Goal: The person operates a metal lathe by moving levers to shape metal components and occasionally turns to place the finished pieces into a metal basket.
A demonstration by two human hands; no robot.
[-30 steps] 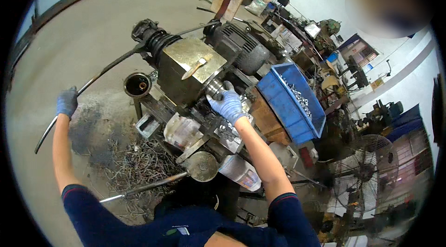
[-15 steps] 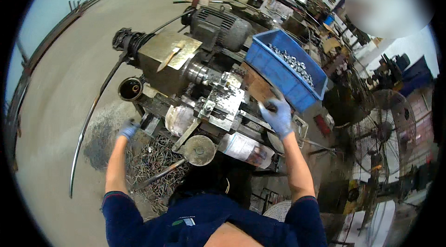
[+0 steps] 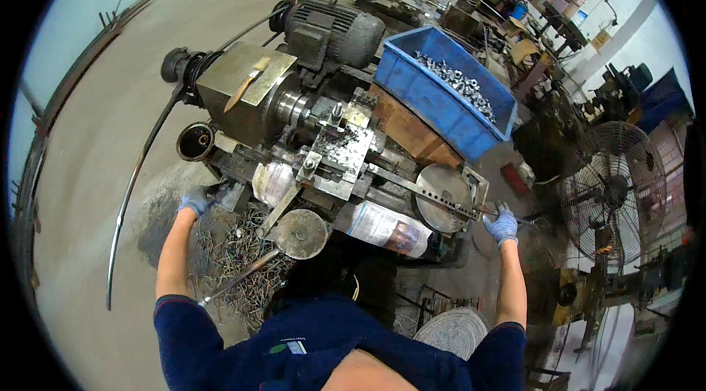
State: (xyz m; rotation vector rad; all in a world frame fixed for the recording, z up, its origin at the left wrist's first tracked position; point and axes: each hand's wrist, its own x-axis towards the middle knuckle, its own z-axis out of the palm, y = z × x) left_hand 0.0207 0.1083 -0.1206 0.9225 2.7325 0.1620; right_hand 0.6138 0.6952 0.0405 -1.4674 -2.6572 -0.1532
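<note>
A small metalworking lathe (image 3: 340,163) stands in front of me, with a round chuck (image 3: 293,108) at its left and a carriage dusted with dark chips in the middle. My right hand (image 3: 502,225), in a light blue glove, is closed at the end of a lever (image 3: 463,209), a bar with a row of holes, on the machine's right. At the lathe's left front corner my left hand (image 3: 195,202), gloved alike, has its fingers curled beside a dark metal block (image 3: 232,195). What lies in those fingers is too small to make out.
A blue bin (image 3: 445,97) of shiny metal parts sits on a board behind the lathe. A brush (image 3: 246,84) lies on the headstock, below the motor (image 3: 332,32). Metal shavings (image 3: 239,262) cover the floor at lower left. A caged fan (image 3: 614,189) stands at right.
My right hand has moved from beside the blue bin, rightward and nearer, to the lever's end. The perforated bar now shows there. My left hand stays at the left corner.
</note>
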